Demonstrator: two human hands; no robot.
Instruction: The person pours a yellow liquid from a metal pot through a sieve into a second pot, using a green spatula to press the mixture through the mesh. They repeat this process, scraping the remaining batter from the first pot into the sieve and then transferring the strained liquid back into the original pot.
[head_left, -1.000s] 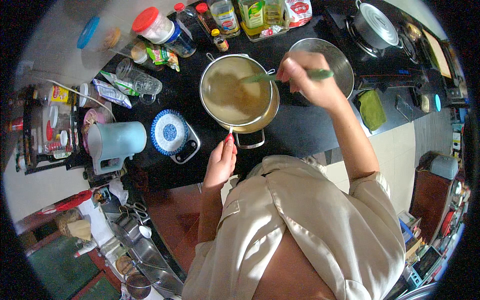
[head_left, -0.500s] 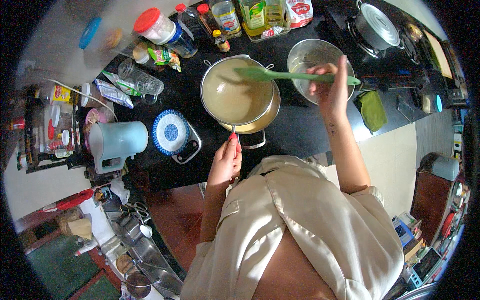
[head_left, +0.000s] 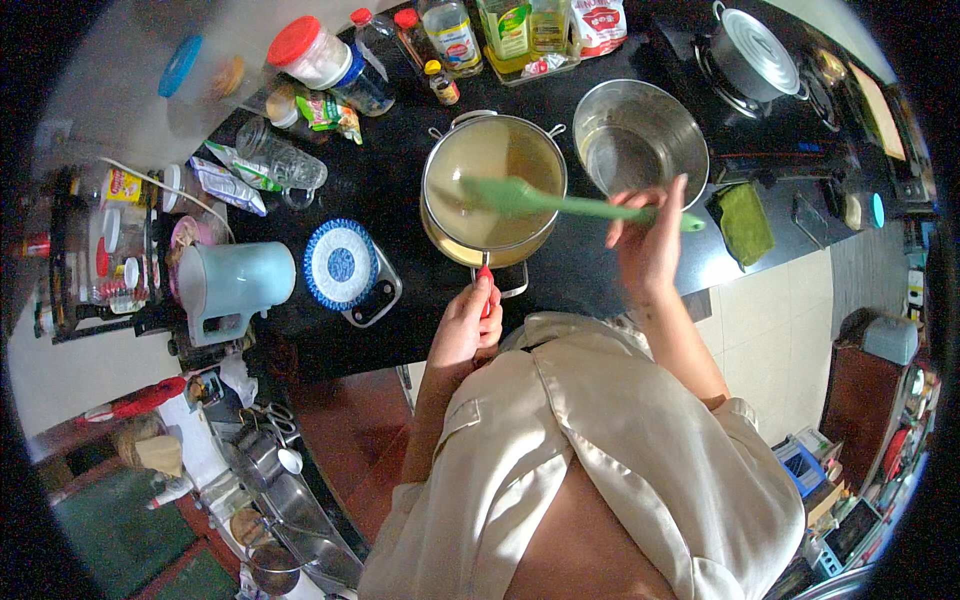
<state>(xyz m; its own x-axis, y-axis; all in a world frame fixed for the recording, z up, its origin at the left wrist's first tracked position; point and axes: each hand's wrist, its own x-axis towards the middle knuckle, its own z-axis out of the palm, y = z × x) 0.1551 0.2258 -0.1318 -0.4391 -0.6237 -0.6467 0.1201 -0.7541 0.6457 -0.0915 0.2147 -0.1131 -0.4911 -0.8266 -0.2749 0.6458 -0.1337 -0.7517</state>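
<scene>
My left hand point(head_left: 470, 325) is closed around the red handle of a round metal strainer point(head_left: 486, 251). The strainer sits over a steel pot point(head_left: 515, 292), whose near rim and handle show beneath it. Pale cream-coloured liquid shows in the pot. In my right hand point(head_left: 648, 245) is a green spatula point(head_left: 570, 205), gripped near the end of its handle. Its blade reaches left across the strainer; whether it touches the mesh I cannot tell. Just beyond my right hand stands a metal bowl point(head_left: 675, 125) with a little residue inside.
A blue-patterned plate point(head_left: 340, 265) rests on a kitchen scale point(head_left: 385, 300) to the left, beside a light-blue pitcher point(head_left: 240, 285). Bottles and jars point(head_left: 450, 35) line the back. A green cloth point(head_left: 745, 222) lies right, below a lidded pot point(head_left: 755, 55) on the stove.
The strainer has shifted right over the pot, with my left hand following. My right hand and the spatula have come lower, toward me, uncovering more of the metal bowl.
</scene>
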